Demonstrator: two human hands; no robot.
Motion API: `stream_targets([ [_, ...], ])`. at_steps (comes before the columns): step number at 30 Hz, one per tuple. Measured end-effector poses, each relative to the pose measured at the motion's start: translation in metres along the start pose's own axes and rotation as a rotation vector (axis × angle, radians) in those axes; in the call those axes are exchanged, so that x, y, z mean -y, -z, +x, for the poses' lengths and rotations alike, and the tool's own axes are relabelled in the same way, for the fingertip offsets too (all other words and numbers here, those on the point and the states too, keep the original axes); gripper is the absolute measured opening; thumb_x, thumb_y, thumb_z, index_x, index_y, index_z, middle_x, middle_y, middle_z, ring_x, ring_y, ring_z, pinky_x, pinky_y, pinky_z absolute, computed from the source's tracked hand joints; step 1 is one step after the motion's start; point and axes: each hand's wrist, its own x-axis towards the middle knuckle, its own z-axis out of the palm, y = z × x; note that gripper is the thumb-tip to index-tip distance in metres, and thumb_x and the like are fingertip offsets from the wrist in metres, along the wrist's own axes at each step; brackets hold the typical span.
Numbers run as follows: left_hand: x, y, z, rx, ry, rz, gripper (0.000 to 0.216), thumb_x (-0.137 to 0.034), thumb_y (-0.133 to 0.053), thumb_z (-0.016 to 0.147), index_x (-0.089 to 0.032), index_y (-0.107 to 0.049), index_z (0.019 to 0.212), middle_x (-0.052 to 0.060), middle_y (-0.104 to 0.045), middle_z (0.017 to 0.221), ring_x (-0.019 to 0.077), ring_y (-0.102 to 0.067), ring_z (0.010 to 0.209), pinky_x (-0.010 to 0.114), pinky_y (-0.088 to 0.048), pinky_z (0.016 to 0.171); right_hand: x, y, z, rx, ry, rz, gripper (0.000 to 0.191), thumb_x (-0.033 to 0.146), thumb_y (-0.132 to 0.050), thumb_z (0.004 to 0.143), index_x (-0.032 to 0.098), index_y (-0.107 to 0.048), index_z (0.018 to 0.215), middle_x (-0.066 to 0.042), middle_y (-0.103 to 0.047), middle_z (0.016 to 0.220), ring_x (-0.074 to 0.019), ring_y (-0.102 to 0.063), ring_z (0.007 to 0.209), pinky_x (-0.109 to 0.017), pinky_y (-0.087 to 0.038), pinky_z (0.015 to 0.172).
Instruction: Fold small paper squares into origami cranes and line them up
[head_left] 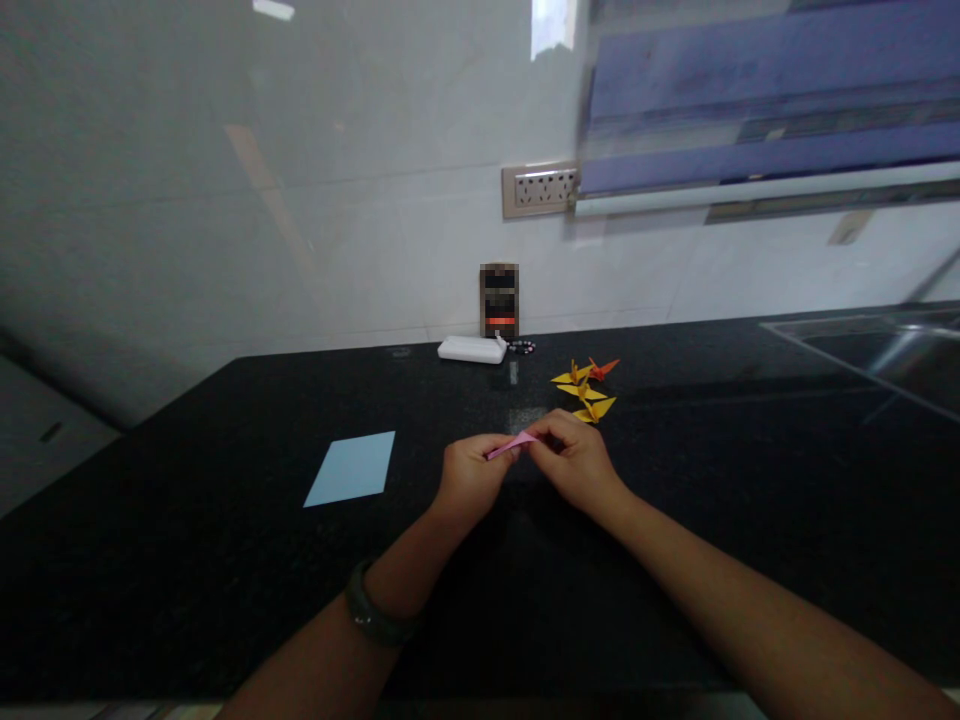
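A small pink folded paper (513,445) is pinched between both my hands, just above the dark countertop. My left hand (472,475) grips its left end with the thumb along the top. On its right end, the thumb and fingers of my right hand (574,455) are closed. Part of the paper is hidden by my fingers. Just beyond my right hand lie several folded paper cranes: yellow cranes (583,390) and an orange-red crane (602,370). To the left of my left hand, a light blue paper sheet (352,468) lies flat.
A white power bank (471,349) with a beaded strap (523,347) lies at the back of the black countertop (225,530). Behind it, a phone-like device (499,300) leans against the wall. A socket panel (541,190) is on the wall, and a sink edge (862,370) shows at right.
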Motion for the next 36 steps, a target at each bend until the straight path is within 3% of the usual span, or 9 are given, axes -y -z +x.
stream_targets([
  [6, 0.0, -0.001, -0.001, 0.04, -0.009, -0.087, 0.023, -0.014, -0.057, 0.065, -0.018, -0.069, 0.085, 0.003, -0.069, 0.078, 0.0152, -0.062, 0.071, 0.024, -0.047, 0.066, 0.002, -0.001, -0.002, 0.006, 0.031, 0.001, 0.008, 0.014, -0.052, 0.071, 0.016, -0.06, 0.07, -0.002, -0.053, 0.067, -0.0123, -0.049, 0.062, -0.023, -0.037, 0.055],
  [14, 0.004, -0.004, 0.003, 0.073, 0.175, -0.251, 0.019, -0.017, -0.058, 0.066, -0.014, -0.068, 0.082, 0.003, -0.067, 0.067, 0.0114, -0.06, 0.057, 0.022, -0.048, 0.056, 0.0, 0.0, 0.001, 0.09, 0.011, -0.031, 0.012, 0.012, -0.047, 0.073, 0.015, -0.059, 0.069, -0.002, -0.055, 0.067, -0.0128, -0.049, 0.064, -0.023, -0.037, 0.058],
  [22, -0.002, 0.0, 0.003, 0.051, 0.237, -0.291, 0.025, -0.026, -0.067, 0.061, -0.009, -0.065, 0.08, 0.003, -0.062, 0.061, 0.0086, -0.053, 0.049, 0.02, -0.043, 0.046, -0.002, -0.003, 0.001, 0.146, -0.224, 0.164, 0.015, 0.025, -0.048, 0.075, 0.016, -0.06, 0.07, -0.002, -0.059, 0.064, -0.0124, -0.051, 0.059, -0.023, -0.038, 0.055],
  [26, -0.001, 0.002, 0.003, 0.035, 0.221, -0.345, 0.028, -0.027, -0.069, 0.058, -0.009, -0.065, 0.079, 0.003, -0.061, 0.062, 0.0081, -0.05, 0.05, 0.019, -0.041, 0.046, -0.005, -0.005, 0.0, 0.17, -0.248, 0.26, 0.02, 0.032, -0.051, 0.073, 0.015, -0.061, 0.077, -0.001, -0.059, 0.065, -0.0112, -0.05, 0.057, -0.022, -0.038, 0.053],
  [30, 0.0, 0.002, 0.004, 0.002, 0.223, -0.4, 0.022, -0.025, -0.069, 0.058, -0.01, -0.066, 0.074, 0.001, -0.06, 0.058, 0.0059, -0.046, 0.046, 0.018, -0.036, 0.044, -0.009, -0.007, -0.001, 0.179, -0.254, 0.244, 0.016, 0.031, -0.057, 0.068, 0.015, -0.06, 0.068, 0.002, -0.054, 0.057, -0.0085, -0.044, 0.05, -0.019, -0.033, 0.046],
  [36, -0.003, 0.001, 0.002, 0.036, 0.191, -0.37, 0.024, -0.03, -0.066, 0.062, -0.011, -0.068, 0.076, 0.004, -0.064, 0.065, 0.0081, -0.05, 0.052, 0.018, -0.037, 0.047, -0.005, -0.01, -0.001, 0.199, -0.412, 0.356, 0.017, 0.03, -0.054, 0.069, 0.016, -0.053, 0.06, 0.004, -0.048, 0.046, -0.0072, -0.042, 0.041, -0.018, -0.031, 0.039],
])
